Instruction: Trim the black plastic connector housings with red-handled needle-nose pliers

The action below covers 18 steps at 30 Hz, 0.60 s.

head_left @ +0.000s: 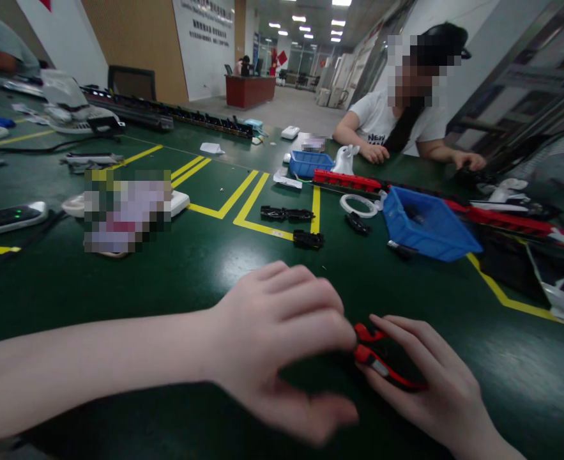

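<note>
My right hand point(437, 377) is closed around red-and-black pliers point(382, 364), with the handles spread apart and the head pointing left. My left hand point(282, 345), slightly blurred, reaches in from the left over the green table. Its fingers are bent and its thumb stands apart from them. The left fingertips are at the head of the pliers and hide it; whether they touch it I cannot tell. Beyond the hands lie small black plastic parts point(286, 213) and another black part point(308, 239) near yellow tape.
A blue bin point(428, 223) stands at the right, with a white tape roll point(358, 205) beside it. Behind are a smaller blue tray point(311, 163) and a long red strip point(349, 181). A pixelated phone point(128, 217) lies left. A person point(396, 128) sits across the table.
</note>
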Motion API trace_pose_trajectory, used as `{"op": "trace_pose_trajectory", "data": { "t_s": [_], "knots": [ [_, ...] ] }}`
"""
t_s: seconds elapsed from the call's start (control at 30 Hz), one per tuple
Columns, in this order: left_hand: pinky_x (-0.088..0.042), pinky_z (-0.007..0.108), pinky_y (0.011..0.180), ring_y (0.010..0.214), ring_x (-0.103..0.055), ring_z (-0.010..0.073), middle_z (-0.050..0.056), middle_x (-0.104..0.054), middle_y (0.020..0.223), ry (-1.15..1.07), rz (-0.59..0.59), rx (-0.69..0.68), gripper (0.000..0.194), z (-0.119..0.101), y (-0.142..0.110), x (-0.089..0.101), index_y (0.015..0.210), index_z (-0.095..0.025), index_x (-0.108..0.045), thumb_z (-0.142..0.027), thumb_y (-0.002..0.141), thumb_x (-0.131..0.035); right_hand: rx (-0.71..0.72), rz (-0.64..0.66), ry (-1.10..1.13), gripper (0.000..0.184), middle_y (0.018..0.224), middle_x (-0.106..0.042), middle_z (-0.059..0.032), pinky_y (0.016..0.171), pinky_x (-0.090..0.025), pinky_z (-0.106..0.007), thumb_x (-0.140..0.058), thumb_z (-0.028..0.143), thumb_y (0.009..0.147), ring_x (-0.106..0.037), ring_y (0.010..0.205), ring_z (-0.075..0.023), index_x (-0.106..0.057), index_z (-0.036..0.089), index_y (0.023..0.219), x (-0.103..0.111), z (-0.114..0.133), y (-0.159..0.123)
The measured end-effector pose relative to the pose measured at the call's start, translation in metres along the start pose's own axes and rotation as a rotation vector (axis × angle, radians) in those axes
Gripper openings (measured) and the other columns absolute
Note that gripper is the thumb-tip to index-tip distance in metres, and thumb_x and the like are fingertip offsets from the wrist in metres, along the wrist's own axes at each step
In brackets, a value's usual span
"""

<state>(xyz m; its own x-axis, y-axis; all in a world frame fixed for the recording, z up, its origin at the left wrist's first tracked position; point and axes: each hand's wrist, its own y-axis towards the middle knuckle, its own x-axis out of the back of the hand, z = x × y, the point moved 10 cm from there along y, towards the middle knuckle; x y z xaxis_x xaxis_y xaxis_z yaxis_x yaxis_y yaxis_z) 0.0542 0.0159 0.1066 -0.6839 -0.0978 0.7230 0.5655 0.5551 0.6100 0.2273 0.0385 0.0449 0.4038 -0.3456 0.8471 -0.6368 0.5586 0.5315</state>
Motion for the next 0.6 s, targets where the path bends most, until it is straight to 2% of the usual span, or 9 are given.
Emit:
{"op": "trace_pose_trajectory", "data": {
  "t_s": [0.03,0.1,0.17,0.2,0.3,0.47,0.6],
  "knots": [
    [-0.048,0.035,0.089,0.102,-0.059,0.0228,0.008,-0.064,0.113,-0.002,0.043,0.087,0.051,0.018,0.002,-0.010,0.113,-0.020,-0.059,-0.060,0.081,-0.059,-0.026,0.006,0.016,0.050,0.110,-0.062,-0.0113,0.076,-0.054,-0.035,-0.067,0.030,0.080,-0.064,0.094,-0.0228,-0.055,0.017,0.126,0.000,-0.002,-0.001],
    [-0.041,0.042,0.104,0.127,-0.048,0.0300,0.014,-0.049,0.141,0.053,0.200,0.232,0.084,0.050,-0.003,-0.038,0.140,-0.016,-0.040,-0.065,0.076,-0.064,-0.061,0.007,0.028,0.047,0.110,-0.062,-0.0112,0.077,-0.055,-0.034,-0.068,0.030,0.081,-0.065,0.094,-0.0221,-0.055,0.017,0.124,0.001,-0.005,-0.001],
    [-0.032,0.048,0.112,0.138,-0.035,0.0347,0.017,-0.032,0.154,0.105,0.313,0.293,0.107,0.068,-0.013,-0.058,0.152,-0.015,-0.021,-0.071,0.072,-0.064,-0.075,-0.001,0.033,0.045,0.110,-0.063,-0.0114,0.080,-0.055,-0.035,-0.068,0.030,0.081,-0.065,0.095,-0.0223,-0.055,0.017,0.123,0.003,-0.007,-0.001],
    [-0.030,0.048,0.113,0.139,-0.033,0.0352,0.018,-0.029,0.155,0.126,0.345,0.310,0.111,0.073,-0.018,-0.064,0.154,-0.014,-0.014,-0.072,0.072,-0.064,-0.080,-0.002,0.038,0.045,0.110,-0.063,-0.0114,0.081,-0.055,-0.036,-0.067,0.030,0.081,-0.065,0.096,-0.0225,-0.055,0.017,0.122,0.004,-0.008,0.000],
    [-0.033,0.048,0.110,0.134,-0.039,0.0353,0.018,-0.037,0.149,0.187,0.379,0.351,0.111,0.080,-0.028,-0.069,0.155,-0.015,-0.010,-0.071,0.075,-0.062,-0.077,0.003,0.045,0.045,0.110,-0.065,-0.0105,0.084,-0.054,-0.039,-0.067,0.032,0.081,-0.065,0.098,-0.0235,-0.054,0.019,0.122,0.006,-0.013,0.000],
    [-0.042,0.045,0.099,0.119,-0.049,0.0322,0.014,-0.048,0.135,0.190,0.450,0.369,0.090,0.081,-0.030,-0.071,0.150,-0.015,-0.029,-0.069,0.082,-0.056,-0.049,0.119,0.054,0.041,0.104,-0.069,-0.0075,0.101,-0.042,-0.054,-0.065,0.037,0.081,-0.065,0.099,-0.0259,-0.053,0.022,0.118,-0.002,-0.017,-0.003],
    [-0.042,0.043,0.099,0.118,-0.049,0.0297,0.013,-0.049,0.133,0.144,0.451,0.363,0.083,0.079,-0.024,-0.076,0.147,-0.015,-0.033,-0.062,0.083,-0.059,-0.121,0.177,0.104,0.034,0.106,-0.068,-0.0085,0.101,-0.041,-0.055,-0.060,0.035,0.083,-0.065,0.100,-0.0260,-0.052,0.023,0.114,-0.007,-0.020,-0.004]
  ]
}}
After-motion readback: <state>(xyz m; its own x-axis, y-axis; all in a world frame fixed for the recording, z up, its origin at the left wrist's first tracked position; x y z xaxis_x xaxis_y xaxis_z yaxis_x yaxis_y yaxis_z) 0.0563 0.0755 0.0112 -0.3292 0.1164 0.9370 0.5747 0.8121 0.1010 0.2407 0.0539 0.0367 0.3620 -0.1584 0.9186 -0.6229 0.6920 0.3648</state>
